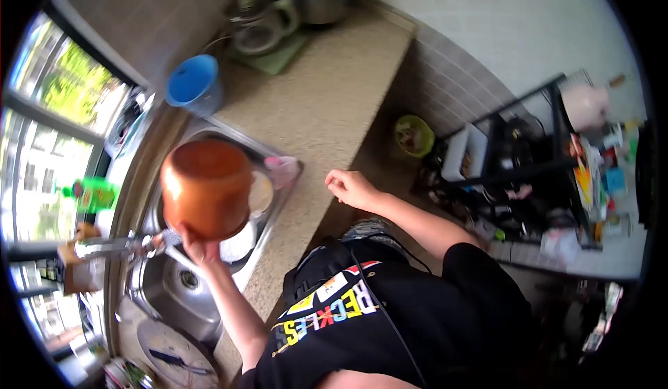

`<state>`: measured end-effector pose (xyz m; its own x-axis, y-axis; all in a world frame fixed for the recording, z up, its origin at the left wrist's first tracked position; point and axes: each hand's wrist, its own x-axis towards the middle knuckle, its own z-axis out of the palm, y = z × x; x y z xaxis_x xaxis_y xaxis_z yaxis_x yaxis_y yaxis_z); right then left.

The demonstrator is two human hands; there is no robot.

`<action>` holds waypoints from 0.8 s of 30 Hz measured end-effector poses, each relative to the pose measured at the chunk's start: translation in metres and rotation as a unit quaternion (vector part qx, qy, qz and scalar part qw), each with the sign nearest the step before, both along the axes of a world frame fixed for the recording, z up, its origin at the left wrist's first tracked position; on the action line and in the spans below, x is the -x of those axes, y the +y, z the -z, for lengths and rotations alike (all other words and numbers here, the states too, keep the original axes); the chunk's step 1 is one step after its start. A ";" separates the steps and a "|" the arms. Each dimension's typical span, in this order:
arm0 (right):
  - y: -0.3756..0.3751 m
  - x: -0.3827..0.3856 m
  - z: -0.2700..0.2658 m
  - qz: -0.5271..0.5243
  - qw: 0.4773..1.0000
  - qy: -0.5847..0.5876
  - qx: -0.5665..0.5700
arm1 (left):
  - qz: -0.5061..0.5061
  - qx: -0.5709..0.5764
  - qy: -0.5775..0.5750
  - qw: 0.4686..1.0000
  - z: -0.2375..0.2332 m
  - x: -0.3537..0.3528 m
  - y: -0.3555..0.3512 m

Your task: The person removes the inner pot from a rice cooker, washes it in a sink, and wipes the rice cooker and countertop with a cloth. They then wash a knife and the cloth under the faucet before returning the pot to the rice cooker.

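Observation:
My left hand [200, 248] grips the lower edge of an orange-copper pot [207, 191], held up over the double sink [268, 232]. The fingers are partly hidden behind the pot, and its smooth outer side faces me. Off to the right, near the counter's front edge, my right hand [348, 187] hangs in the air with its fingers curled in and nothing visible in them. A white dish [240, 243] and a pale round item [260, 194] lie in the sink, partly covered by the pot. The faucet [115, 246] is left of my left hand.
A blue bucket [191, 83] stands beyond the sink, and a glass jug [256, 34] rests on a green board [275, 58]. Pink cloth or sponge [282, 171] lies at the sink's corner. A round board [174, 351] with a knife is near. A black rack [518, 145] stands right.

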<state>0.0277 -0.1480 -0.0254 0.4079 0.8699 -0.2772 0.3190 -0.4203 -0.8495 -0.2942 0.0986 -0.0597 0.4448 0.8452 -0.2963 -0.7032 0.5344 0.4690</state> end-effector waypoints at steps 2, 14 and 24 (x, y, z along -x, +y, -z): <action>-0.060 -0.025 0.028 -0.001 0.996 -0.056 0.074 | -0.070 0.052 0.024 0.996 -0.016 -0.012 -0.008; -0.458 -0.147 0.221 0.434 0.842 0.185 0.261 | -0.096 -0.008 0.063 0.993 -0.074 -0.128 -0.084; -0.655 -0.299 0.145 0.839 0.537 -0.017 -0.086 | -0.065 -0.052 0.124 0.989 -0.079 -0.205 -0.146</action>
